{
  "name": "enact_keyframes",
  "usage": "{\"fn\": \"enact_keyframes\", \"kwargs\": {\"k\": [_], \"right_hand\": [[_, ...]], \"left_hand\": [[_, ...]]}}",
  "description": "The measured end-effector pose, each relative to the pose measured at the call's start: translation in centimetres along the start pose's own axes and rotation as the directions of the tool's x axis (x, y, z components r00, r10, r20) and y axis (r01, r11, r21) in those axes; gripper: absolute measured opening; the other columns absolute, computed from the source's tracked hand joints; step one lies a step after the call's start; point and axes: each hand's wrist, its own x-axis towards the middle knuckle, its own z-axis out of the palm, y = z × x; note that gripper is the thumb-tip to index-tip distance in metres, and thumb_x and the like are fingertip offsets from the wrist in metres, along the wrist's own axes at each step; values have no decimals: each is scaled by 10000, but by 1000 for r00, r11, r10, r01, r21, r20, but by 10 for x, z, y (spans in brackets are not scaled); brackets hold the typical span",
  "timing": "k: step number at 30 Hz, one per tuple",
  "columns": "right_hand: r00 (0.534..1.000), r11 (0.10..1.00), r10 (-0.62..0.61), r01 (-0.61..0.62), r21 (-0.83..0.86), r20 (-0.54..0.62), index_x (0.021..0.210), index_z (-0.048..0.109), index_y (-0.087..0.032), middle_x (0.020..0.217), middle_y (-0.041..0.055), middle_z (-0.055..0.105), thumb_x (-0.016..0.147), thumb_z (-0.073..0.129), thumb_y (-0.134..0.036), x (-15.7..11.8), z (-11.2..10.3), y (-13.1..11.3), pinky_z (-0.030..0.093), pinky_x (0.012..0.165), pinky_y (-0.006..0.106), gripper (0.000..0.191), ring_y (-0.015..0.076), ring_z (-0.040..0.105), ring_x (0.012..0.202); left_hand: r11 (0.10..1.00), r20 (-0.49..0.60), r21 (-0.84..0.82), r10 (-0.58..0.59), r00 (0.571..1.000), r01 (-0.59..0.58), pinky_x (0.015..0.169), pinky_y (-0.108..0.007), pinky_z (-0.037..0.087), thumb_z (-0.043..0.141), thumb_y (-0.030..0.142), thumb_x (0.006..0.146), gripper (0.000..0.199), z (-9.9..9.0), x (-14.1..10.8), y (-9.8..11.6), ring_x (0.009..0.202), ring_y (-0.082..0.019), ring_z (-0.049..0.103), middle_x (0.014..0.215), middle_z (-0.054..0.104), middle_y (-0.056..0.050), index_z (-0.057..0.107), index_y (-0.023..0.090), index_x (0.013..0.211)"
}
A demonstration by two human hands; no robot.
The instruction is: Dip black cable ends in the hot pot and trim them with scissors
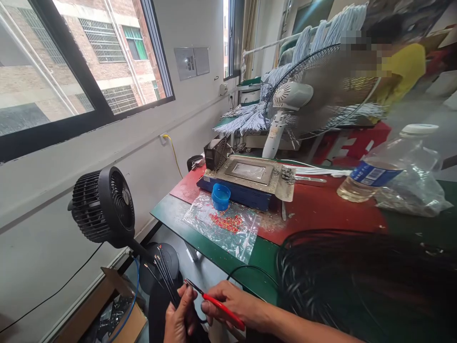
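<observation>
At the bottom centre, my left hand (181,317) is closed around several thin black cables (164,274), whose stripped, coppery ends fan out up and to the left. My right hand (228,302) grips red-handled pliers (223,310). The tips of the pliers touch or nearly touch a cable end at my left thumb and fingertip; the exact contact is too small to tell. A clear plastic bag (246,245) with small red and yellow bits lies on the green table edge above my hands.
A blue cup (221,196) stands before a metal-topped blue device (239,194). A large black cable coil (321,276) fills the right. Black fan (103,207) at left; bottle (371,176) at right. Behind the large fan (293,95), a person in yellow (407,71).
</observation>
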Motion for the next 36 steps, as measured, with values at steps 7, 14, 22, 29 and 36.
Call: {"fn": "enact_keyframes", "kwargs": {"k": [7, 14, 22, 29, 36], "right_hand": [[998, 999, 18, -21, 42, 53, 640, 582, -115, 445, -68, 388, 695, 580, -582, 1, -1, 2, 232, 346, 149, 470, 23, 344, 346], [996, 996, 46, -51, 78, 72, 636, 581, -114, 467, -66, 384, 667, 596, -600, -2, 0, -3, 231, 338, 146, 486, 19, 346, 351], [993, 989, 77, -87, 117, 86, 633, 579, -115, 442, -64, 397, 644, 597, -622, 0, 1, -1, 226, 313, 149, 508, 27, 358, 327], [990, 980, 67, -88, 180, 124, 635, 591, -111, 416, -62, 404, 676, 586, -603, 4, -2, 8, 253, 305, 140, 493, 31, 374, 316], [983, 984, 80, -104, 146, 166, 646, 594, -109, 387, -39, 425, 735, 442, -657, 1, -3, 1, 261, 275, 147, 576, 46, 357, 284]], "left_hand": [[995, -30, 60, 82, 996, -80, 282, -123, 126, 799, 445, 360, 483, 3, -5, 5, 256, 26, 226, 360, 496, 61, 615, 113, 659], [992, 3, 76, 98, 995, -98, 301, -123, 103, 791, 464, 367, 463, 3, -7, 4, 254, 24, 199, 277, 328, 120, 620, 113, 616], [989, -7, 112, 96, 995, -94, 316, -139, 111, 783, 495, 351, 498, 0, -5, 3, 261, 11, 213, 273, 315, 119, 611, 112, 617], [985, 2, 125, 120, 993, -119, 338, -152, 99, 773, 441, 434, 451, -3, -3, -1, 273, 5, 206, 275, 308, 126, 618, 115, 705], [953, -68, 233, 216, 974, -195, 352, -169, 126, 777, 434, 429, 539, -7, 3, -3, 289, -16, 237, 268, 334, 121, 607, 82, 800]]}}
